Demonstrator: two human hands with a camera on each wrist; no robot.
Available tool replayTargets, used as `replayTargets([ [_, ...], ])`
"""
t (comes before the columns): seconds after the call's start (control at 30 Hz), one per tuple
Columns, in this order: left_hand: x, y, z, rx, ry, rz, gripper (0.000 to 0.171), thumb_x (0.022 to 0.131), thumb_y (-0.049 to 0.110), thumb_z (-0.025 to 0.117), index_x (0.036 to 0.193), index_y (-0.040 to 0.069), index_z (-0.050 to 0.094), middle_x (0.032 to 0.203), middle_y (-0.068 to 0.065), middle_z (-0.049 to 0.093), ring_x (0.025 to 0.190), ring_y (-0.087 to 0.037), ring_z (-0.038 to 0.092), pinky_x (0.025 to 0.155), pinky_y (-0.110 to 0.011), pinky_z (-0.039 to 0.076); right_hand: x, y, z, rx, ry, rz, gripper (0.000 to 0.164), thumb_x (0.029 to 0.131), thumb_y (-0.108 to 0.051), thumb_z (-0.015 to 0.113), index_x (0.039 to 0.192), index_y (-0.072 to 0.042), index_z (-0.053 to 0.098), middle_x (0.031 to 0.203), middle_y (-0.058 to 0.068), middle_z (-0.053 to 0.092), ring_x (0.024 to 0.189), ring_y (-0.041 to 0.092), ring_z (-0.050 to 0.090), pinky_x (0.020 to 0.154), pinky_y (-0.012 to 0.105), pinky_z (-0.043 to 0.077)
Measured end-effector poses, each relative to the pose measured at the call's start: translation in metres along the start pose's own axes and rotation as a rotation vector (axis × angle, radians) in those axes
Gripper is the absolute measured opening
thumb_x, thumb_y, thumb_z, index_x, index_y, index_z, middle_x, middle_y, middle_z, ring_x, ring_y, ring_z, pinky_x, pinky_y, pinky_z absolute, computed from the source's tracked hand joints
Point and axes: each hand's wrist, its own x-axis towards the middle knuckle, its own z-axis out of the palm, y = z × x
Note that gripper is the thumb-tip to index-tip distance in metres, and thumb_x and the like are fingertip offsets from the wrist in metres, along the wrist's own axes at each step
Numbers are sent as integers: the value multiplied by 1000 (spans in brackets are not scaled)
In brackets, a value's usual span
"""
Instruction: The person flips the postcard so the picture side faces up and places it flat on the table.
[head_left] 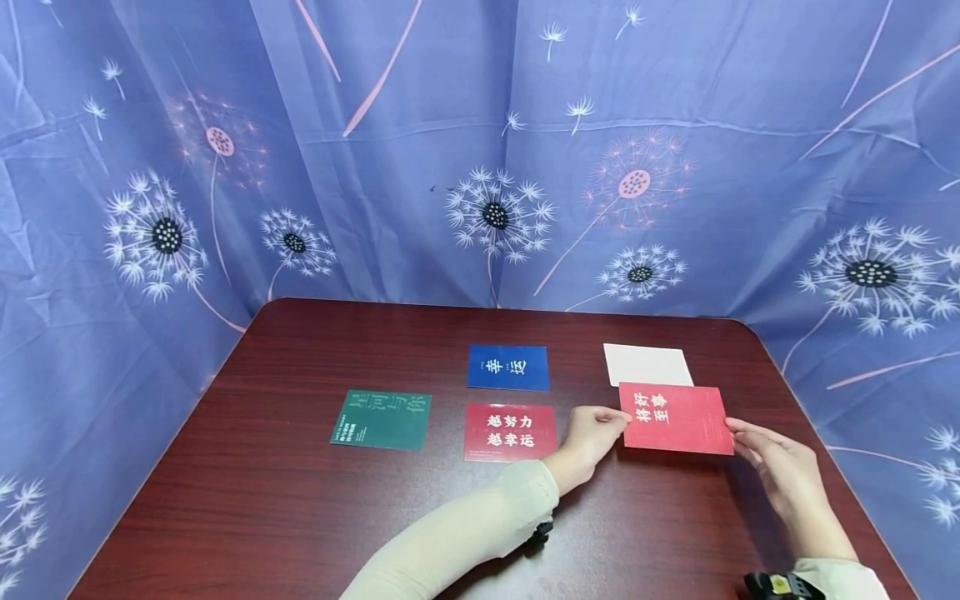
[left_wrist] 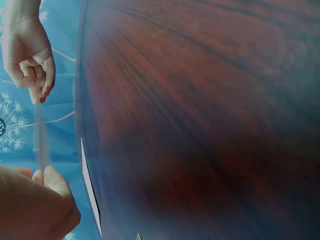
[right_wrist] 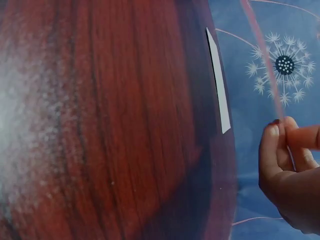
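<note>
Both hands hold a red card [head_left: 686, 421] with white characters, raised above the right part of the table. My left hand [head_left: 588, 442] pinches its left edge, and my right hand [head_left: 780, 467] pinches the right edge. Seen almost edge-on, the card [right_wrist: 267, 60] is a thin strip in the right wrist view, running up from the fingers of the right hand [right_wrist: 292, 170]. Just behind it on the table lies a white card [head_left: 647, 365], partly overlapped by the red one in the head view. Another red card [head_left: 506, 432] lies left of my left hand.
A blue card [head_left: 508, 367] lies behind the red card on the table, and a green card [head_left: 382, 419] farther left. The dark wooden table [head_left: 247, 500] meets a blue dandelion-print curtain [head_left: 397, 183] at its back and sides.
</note>
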Motion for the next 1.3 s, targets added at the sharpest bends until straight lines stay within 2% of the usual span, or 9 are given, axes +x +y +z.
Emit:
replayTargets([
  [0.1, -1, 0, -1, 18, -3, 10, 7, 80, -2, 71, 81, 2, 76, 72, -1, 68, 63, -1, 55, 61, -17, 47, 0, 0, -1, -28, -8, 10, 30, 92, 7, 55, 85, -11, 78, 86, -4, 73, 81, 1, 67, 72, 17, 54],
  [0.23, -1, -1, -3, 20, -6, 30, 16, 73, -13, 68, 82, 0, 71, 69, -3, 64, 59, -3, 53, 56, -17, 45, 0, 1, 2, -203, 45, 52, 25, 87, 0, 67, 86, -22, 78, 82, -10, 72, 75, -1, 67, 68, 15, 53],
  [0.43, 1, -3, -5, 33, -9, -1, 39, 70, -20, 65, 102, 3, 63, 66, 1, 55, 57, -7, 50, 52, -18, 43, 3, 1, 7, -398, 44, 87, 29, 86, -4, 70, 84, -33, 75, 76, -13, 70, 72, -4, 65, 66, 14, 53],
  [0.53, 0, -2, -6, 67, -8, -20, 46, 70, -21, 63, 109, 3, 64, 67, 1, 53, 56, -8, 50, 50, -19, 43, 5, 3, 9, -548, 42, 80, 18, 85, -7, 72, 100, -16, 75, 77, -14, 69, 72, -5, 63, 65, 15, 53],
  [0.67, -2, -2, -7, 138, 6, -27, 43, 71, -20, 61, 109, 0, 66, 65, 3, 52, 55, -6, 47, 50, -17, 41, 8, 7, 14, -778, 58, 66, 46, 84, -10, 73, 121, 14, 59, 79, -8, 70, 69, -4, 62, 63, 16, 52],
  [0.7, -3, -2, -7, 153, 7, -28, 42, 71, -19, 60, 109, -1, 66, 64, 3, 52, 55, -5, 47, 50, -17, 40, 9, 7, 15, -820, 58, 67, 50, 83, -9, 73, 123, 17, 55, 80, -6, 70, 68, -3, 62, 62, 15, 52],
  [0.8, -5, -1, -7, 185, 0, -38, 39, 73, -17, 60, 109, -4, 66, 65, 2, 52, 56, -6, 47, 50, -16, 39, 12, 8, 16, -921, 52, 72, 51, 83, -11, 72, 122, 16, 55, 85, 5, 71, 65, -1, 62, 60, 14, 49],
  [1.1, -5, -1, -4, 205, -45, -99, 41, 74, -16, 58, 114, -8, 61, 70, -3, 54, 58, -10, 47, 52, -20, 39, 15, 12, 18, -1015, 55, 131, 45, 82, -14, 71, 117, 13, 60, 75, 1, 70, 62, 4, 64, 57, 17, 45],
  [1.3, -5, 2, -1, 284, -57, -130, 38, 76, -9, 62, 114, -10, 62, 102, -12, 65, 86, -15, 57, 78, -29, 51, 18, 13, 20, -1087, 49, 64, 41, 78, -10, 72, 110, 14, 63, 71, 8, 71, 56, 7, 64, 53, 18, 47],
])
